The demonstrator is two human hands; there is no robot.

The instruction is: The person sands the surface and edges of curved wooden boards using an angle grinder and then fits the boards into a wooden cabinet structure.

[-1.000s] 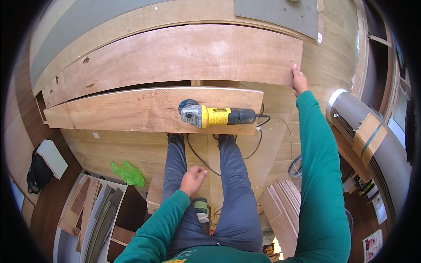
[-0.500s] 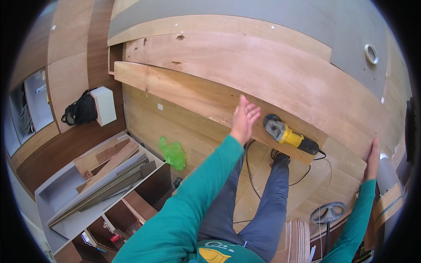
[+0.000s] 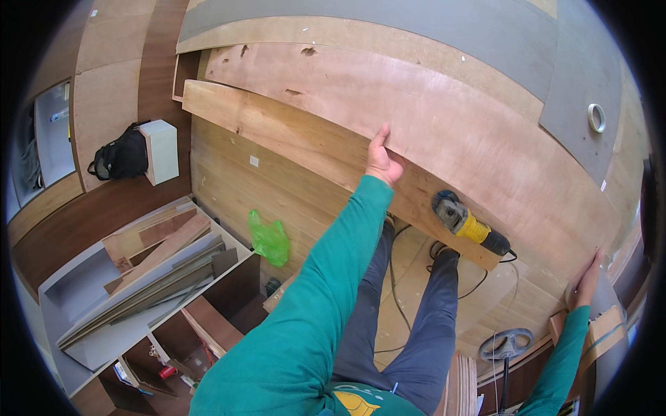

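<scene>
Plywood fills the upper half of the view: a large plywood sheet (image 3: 444, 118) lies flat, stacked over a narrower plywood board (image 3: 291, 135) whose long edge juts out toward the person. Both hands are on the upper sheet. The left hand (image 3: 383, 161) reaches forward on a green sleeve (image 3: 326, 277) and grips the sheet's near edge, fingers curled over the top and thumb tucked below. The right hand (image 3: 588, 281), far out to the right, presses flat and open-fingered against the sheet's end corner; whether it curls around that edge cannot be told.

A yellow and black angle grinder (image 3: 468, 225) rests on the lower board, just right of the left hand, its black cord (image 3: 479, 284) trailing down past the board's edge to the wooden floor (image 3: 229, 187). The person's legs in grey trousers (image 3: 423, 333) stand below the board.

On the floor to the left lies a crumpled green plastic bag (image 3: 269, 239). Farther left a grey shelf unit (image 3: 104, 305) holds loose wood offcuts and strips. A black backpack (image 3: 119, 156) leans beside a small white box (image 3: 161, 149) near the wall. A roll of tape (image 3: 596, 117) sits on a grey panel (image 3: 416, 28) beyond the plywood.
</scene>
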